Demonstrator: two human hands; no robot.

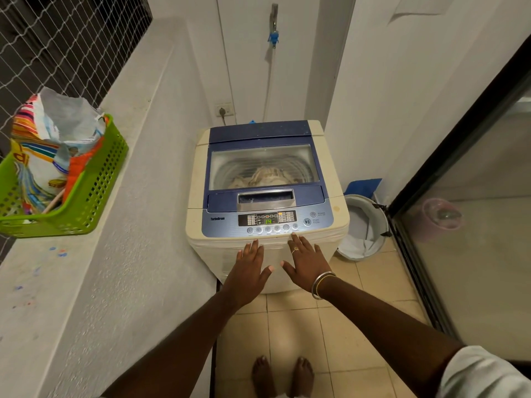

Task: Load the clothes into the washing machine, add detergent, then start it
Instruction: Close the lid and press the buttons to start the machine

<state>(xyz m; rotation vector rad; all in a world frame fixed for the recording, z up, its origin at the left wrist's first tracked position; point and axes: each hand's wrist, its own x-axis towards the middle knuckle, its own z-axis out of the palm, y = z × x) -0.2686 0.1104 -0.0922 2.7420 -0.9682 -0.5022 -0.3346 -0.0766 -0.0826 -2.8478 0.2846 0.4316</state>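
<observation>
Both hands were found flat, fingers spread, holding nothing: the left hand and right hand at the front edge of the cream top-loading washing machine. Pale clothes were seen under its closed lid. One firm press of the round start/pause button was judged advisable.

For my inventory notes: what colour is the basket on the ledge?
Bright green basket, shown best in the head view.

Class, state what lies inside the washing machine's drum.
Through the closed see-through lid, pale crumpled clothes lie in the ribbed drum. The lid's blue frame and the clothes hide the drum's floor.
</observation>
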